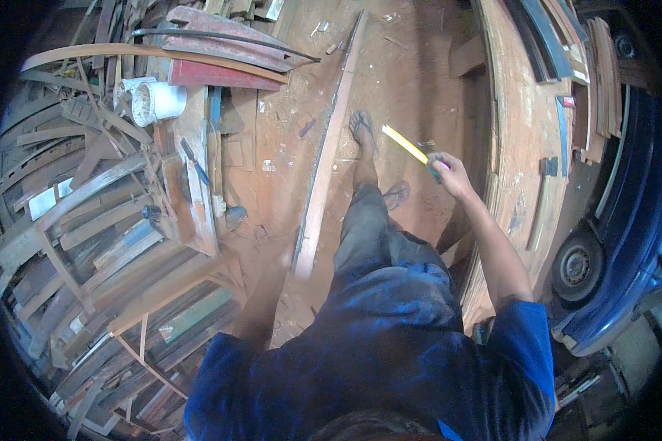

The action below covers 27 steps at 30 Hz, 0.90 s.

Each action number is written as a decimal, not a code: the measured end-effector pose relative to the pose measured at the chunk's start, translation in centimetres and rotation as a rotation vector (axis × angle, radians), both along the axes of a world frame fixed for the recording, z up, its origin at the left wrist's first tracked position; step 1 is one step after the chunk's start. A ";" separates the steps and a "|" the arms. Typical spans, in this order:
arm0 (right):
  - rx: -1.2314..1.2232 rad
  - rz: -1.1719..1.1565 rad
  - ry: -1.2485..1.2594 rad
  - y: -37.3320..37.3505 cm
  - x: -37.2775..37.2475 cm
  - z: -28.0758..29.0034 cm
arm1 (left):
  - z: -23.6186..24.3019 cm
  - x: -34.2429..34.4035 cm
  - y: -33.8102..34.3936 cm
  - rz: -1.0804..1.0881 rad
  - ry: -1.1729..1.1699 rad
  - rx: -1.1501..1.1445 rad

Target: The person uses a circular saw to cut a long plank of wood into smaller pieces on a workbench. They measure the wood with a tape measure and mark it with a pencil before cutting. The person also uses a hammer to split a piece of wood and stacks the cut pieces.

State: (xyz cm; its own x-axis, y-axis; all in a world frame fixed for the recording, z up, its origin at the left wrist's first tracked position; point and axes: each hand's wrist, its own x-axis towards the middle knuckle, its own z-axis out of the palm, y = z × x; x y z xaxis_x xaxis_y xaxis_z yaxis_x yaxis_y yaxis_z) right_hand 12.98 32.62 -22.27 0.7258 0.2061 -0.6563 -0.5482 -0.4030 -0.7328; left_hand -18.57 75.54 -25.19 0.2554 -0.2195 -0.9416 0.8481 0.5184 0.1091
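Observation:
My right hand (449,175) is closed round a tape measure (434,166), most of whose case is hidden by the fingers. A short length of its yellow blade (404,142) sticks out toward the far left. Low on the left, my left hand (285,263) is blurred and grips the near end of a long, narrow wooden plank (328,158), at its left edge; the fingers show poorly. The plank runs away from me over the dirt floor, pale on its face and dark along its left edge. It passes left of my sandalled foot (362,128).
Stacked timber offcuts (118,257) crowd the left side. White buckets (158,103) and a blue-handled tool (195,160) rest there. To the right runs a long wooden workbench (522,147) bearing a hammer-like tool (543,202). A blue vehicle (625,279) stands beyond it.

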 end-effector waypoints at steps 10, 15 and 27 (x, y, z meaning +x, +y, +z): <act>-0.068 0.236 -0.097 10.5 15.5 -12.5 | 7.7 6.3 0.9 -0.220 0.305 -0.021; -0.069 0.350 -0.130 13.6 21.2 -16.9 | 7.1 4.7 4.0 -0.352 0.218 -0.007; -0.090 0.502 -0.235 15.8 24.5 -17.0 | 10.4 9.4 2.9 -0.253 0.365 -0.004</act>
State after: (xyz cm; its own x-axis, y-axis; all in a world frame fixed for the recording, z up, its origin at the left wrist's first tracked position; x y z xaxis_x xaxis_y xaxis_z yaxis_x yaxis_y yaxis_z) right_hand 37.48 48.45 -39.28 0.6819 0.5150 -0.5195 -0.0985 -0.6391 -0.7628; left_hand -9.13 78.46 -14.84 -0.1563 -0.2363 -0.9590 0.9309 0.2893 -0.2230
